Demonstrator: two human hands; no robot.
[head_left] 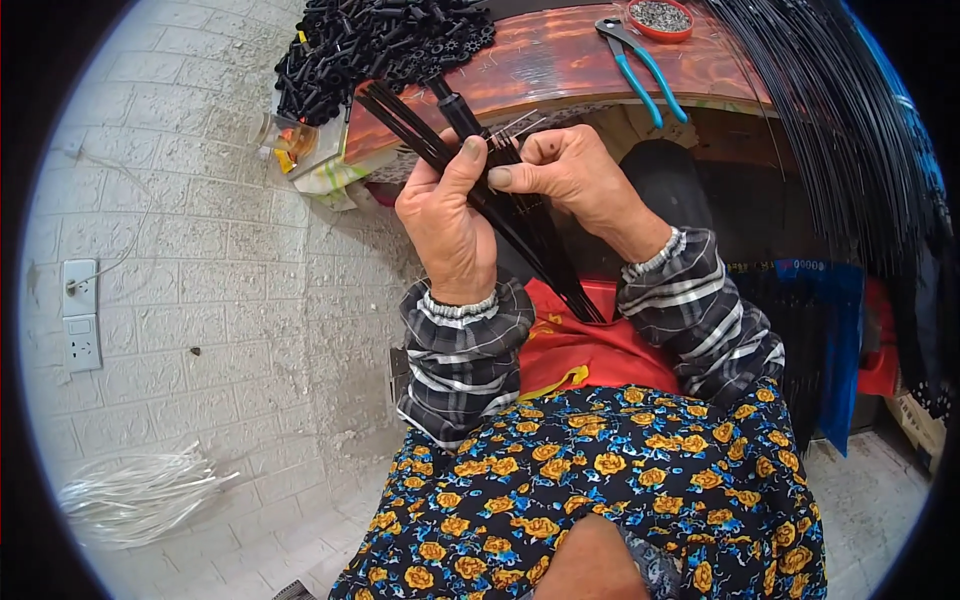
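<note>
Left hand (450, 225) wrapped round black rod bundle (540, 242), slanted toward body; likely keeps rods together. Right hand (595, 185) narrow, thumb and index by bundle near black tubular fitting (458, 112); can't tell what's pinched. Blue-handled pliers (631, 80) overhang table (555, 75) edge, presumably for reach.

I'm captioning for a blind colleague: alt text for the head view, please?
A person's left hand holds a bundle of thin black strands, the right hand close against it. Beyond, a reddish table bears blue-handled pliers and a heap of black parts; a pale wall rises at left.
</note>
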